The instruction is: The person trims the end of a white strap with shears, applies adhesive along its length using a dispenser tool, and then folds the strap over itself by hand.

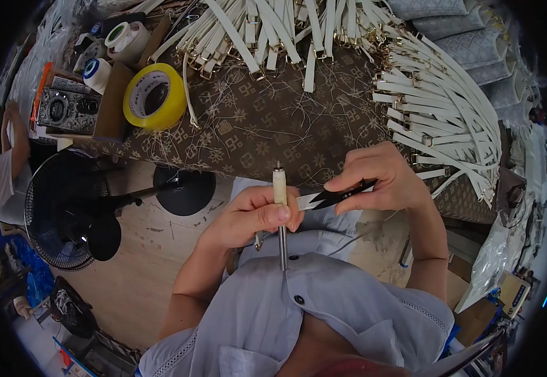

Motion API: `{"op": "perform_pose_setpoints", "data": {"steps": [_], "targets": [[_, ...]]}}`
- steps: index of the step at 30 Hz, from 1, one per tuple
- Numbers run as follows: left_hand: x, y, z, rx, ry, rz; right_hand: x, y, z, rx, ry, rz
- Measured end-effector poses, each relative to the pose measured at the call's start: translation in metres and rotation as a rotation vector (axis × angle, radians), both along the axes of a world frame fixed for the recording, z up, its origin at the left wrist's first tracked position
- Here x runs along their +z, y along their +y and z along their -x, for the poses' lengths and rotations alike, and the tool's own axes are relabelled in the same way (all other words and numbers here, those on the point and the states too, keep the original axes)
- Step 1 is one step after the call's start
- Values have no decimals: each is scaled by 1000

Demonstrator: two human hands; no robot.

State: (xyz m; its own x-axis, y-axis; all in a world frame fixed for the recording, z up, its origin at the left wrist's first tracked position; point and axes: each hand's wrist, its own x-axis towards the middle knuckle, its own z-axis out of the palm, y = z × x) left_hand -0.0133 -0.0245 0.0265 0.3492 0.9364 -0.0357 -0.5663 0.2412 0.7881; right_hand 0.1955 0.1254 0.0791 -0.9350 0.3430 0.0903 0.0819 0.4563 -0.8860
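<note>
My left hand (257, 217) is closed around a slim tool with a pale wrapped handle (279, 187) and a metal shaft (283, 248) that points toward my shirt. In my right hand (380, 179) are small black thread snips (342, 196), gripped between thumb and fingers. Their bright blades reach to the fingertips of my left hand, beside the pale handle. A small metal piece (259, 240) hangs under my left hand; whether it is on a strap is hidden. Both hands are above my lap, just off the near edge of the patterned brown cloth (254, 135).
White straps with buckles (437, 107) lie in piles at the back and right. A yellow tape roll (154, 96) and a cardboard box (111, 113) stand at the left. Loose threads lie on the cloth. A black fan (66, 210) and another person (9, 169) are at far left.
</note>
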Motion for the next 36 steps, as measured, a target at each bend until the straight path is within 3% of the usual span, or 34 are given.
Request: {"op": "perform_pose_setpoints", "data": {"steps": [15, 17, 19, 21, 24, 28, 31, 33, 36], "targets": [[4, -1, 0, -8, -17, -12, -2, -4, 0, 0, -19, -25], [9, -1, -1, 36, 46, 88, -2, -3, -3, 1, -22, -17], [8, -2, 0, 53, 61, 84, -1, 0, -11, -188, -20, 220], [4, -2, 4, 63, 74, 80, -5, 0, -19, -229, 102, 271], [0, -3, 10, 99, 86, 26, -14, -3, -30, -251, -214, 192], [-8, -1, 21, 90, 83, -17, -25, -10, -30, -225, -204, 179], [-12, -4, 36, 245, 107, -56, -15, -3, -36, -134, -404, 237], [-19, -6, 58, 435, 131, -118, -20, 13, -56, -190, -422, 230], [-33, -16, 97, 518, 56, -20, -16, 26, -89, -397, -354, 200]]}}
